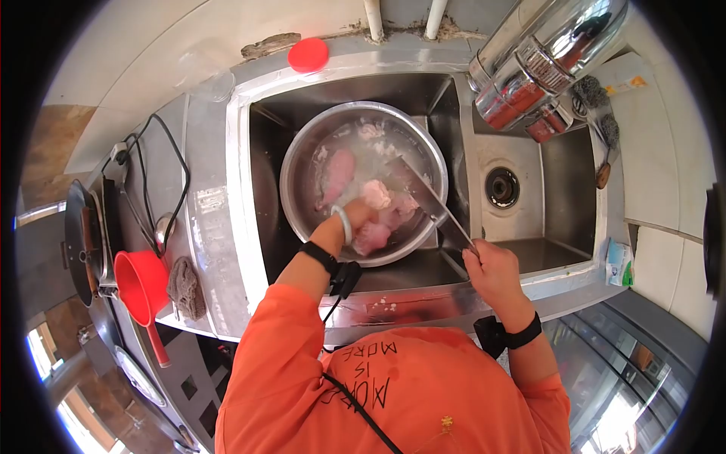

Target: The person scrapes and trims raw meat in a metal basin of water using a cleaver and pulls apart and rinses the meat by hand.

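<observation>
A large round metal basin [291,178] of cloudy water sits in the left sink bowl. Several pale pink pieces of raw meat lie in it, among them a long piece [339,170] on the left. My left hand [361,214], with a pale bangle at the wrist, is down in the basin. Its fingers close on a piece of meat [376,194]; part of them is hidden. My right hand [493,274] is wrapped round the handle of a metal knife [417,187]. The knife slants over the basin's right rim, its blade near the meat.
A second sink bowl with a drain [501,188] lies to the right. Beyond the faucet side stands a shiny metal cylinder [541,64]. A red lid [308,55] rests behind the sink. On the left are a red dipper [141,286], a brown cloth [187,287] and a black cable [184,155].
</observation>
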Demonstrator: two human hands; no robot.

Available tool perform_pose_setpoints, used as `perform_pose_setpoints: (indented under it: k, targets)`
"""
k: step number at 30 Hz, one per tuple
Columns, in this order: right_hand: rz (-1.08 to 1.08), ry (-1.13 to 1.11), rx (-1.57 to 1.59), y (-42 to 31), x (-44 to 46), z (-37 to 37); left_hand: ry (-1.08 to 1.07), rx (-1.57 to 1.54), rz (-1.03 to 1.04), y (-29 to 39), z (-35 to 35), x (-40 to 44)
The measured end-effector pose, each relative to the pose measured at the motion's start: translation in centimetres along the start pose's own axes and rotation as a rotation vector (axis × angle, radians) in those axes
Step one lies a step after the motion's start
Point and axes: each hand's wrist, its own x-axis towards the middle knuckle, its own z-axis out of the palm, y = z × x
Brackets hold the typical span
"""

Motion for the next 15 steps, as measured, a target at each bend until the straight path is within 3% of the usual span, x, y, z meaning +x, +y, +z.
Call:
perform_pose_setpoints:
  k: [1, 2, 4, 9, 15]
  targets:
    - [-0.003, 0.0, -0.002, -0.2, 0.0, 0.0, -0.092, -0.65, 0.014, 2.4, 1.0, -3.0]
    - [-0.036, -0.008, -0.012, -0.5, 0.0, 0.1, -0.09, -0.651, 0.017, 4.1, 1.7, -4.9]
    - [-0.071, -0.016, -0.021, -1.2, 0.0, 0.1, -0.35, -0.919, 0.23, 6.3, 2.6, -7.5]
    - [-0.371, 0.046, -0.12, -3.3, -0.5, -0.2, -0.344, -1.013, 0.29, 4.6, 4.1, -9.4]
    - [-0.457, 0.033, -0.245, -2.7, -0.5, -0.1, -0.188, -1.127, 0.353, 8.1, 6.5, -14.9]
